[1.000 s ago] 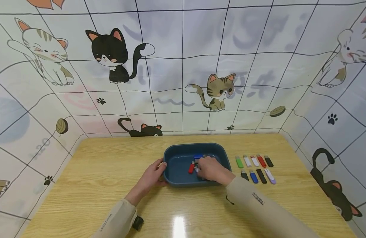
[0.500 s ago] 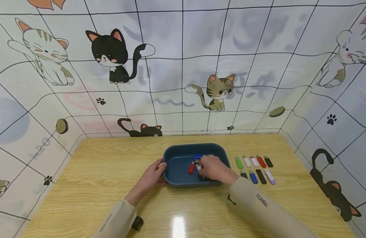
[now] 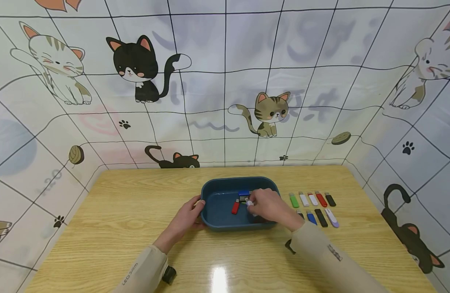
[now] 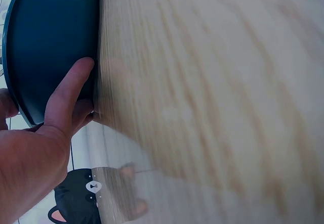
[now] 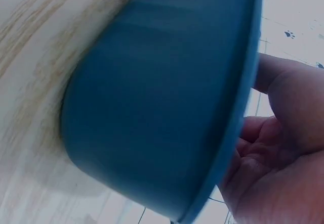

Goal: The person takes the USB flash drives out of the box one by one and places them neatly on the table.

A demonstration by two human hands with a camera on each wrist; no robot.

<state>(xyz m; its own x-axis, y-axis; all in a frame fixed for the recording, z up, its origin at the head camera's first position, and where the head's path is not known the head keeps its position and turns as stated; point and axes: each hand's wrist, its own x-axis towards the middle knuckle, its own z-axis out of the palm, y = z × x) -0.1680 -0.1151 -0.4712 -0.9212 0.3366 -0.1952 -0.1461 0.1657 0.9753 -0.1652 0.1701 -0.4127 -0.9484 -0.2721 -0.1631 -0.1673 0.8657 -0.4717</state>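
Observation:
A dark blue plastic tray (image 3: pixel 219 207) lies on the wooden table, with several USB sticks inside. My left hand (image 3: pixel 188 215) grips its left end, thumb over the rim; the left wrist view has the fingers (image 4: pixel 68 95) against the outer wall. Inside the tray, my right hand (image 3: pixel 270 205) pinches a small whitish USB stick (image 3: pixel 249 202), its metal plug pointing up and left. Left of these fingertips lie a red USB stick (image 3: pixel 235 207) and a blue one (image 3: pixel 243 193). In the right wrist view the tray wall (image 5: pixel 152 102) hides the fingertips.
Right of the tray, USB sticks lie in two rows on the table (image 3: pixel 137 203). The back row includes a green stick (image 3: pixel 294 200) and a red one (image 3: pixel 321 198); the front row, a black one (image 3: pixel 321 217) and a white-and-lavender one (image 3: pixel 332 218). A cat-print sheet (image 3: pixel 210 81) encloses the table.
My right hand has shifted slightly right and up within the tray, bringing the whitish USB stick with it. My left hand and the tray have stayed in place.

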